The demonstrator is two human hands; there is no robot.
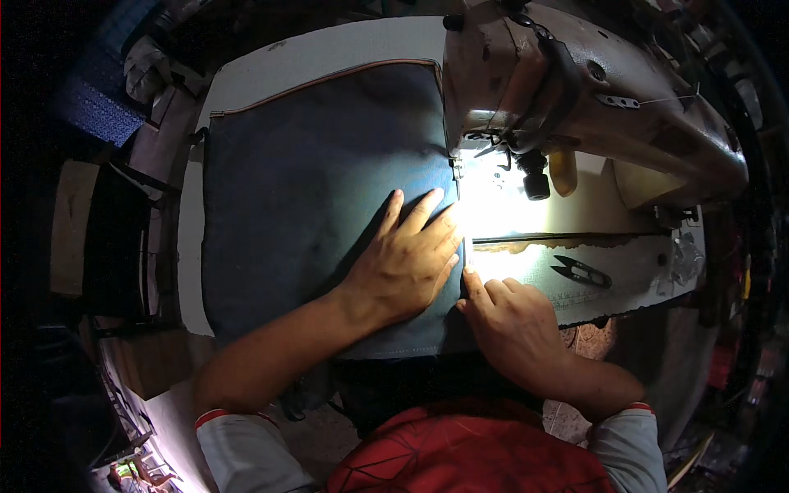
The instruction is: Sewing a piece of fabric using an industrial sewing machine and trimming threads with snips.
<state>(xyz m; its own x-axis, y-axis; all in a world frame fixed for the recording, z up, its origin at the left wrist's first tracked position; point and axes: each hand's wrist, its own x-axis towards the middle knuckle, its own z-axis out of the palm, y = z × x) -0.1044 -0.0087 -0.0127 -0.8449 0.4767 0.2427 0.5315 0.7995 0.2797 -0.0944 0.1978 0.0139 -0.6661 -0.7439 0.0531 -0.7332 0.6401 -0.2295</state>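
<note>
A dark blue fabric panel (304, 205) covers the centre-left of the frame, lying flat on the pale desk (246, 78). The left hand (407, 259) presses on it with fingers spread flat. The right hand (509, 316), lower centre-right, pinches the fabric's right edge. A sewing machine (575, 82) fills the upper right; black thread snips (582, 270) lie right of centre.

Sewing machine (575, 90) at table's (329, 53) far right; black snips (582, 270) near right edge; brown board (72, 226) off left edge.
</note>
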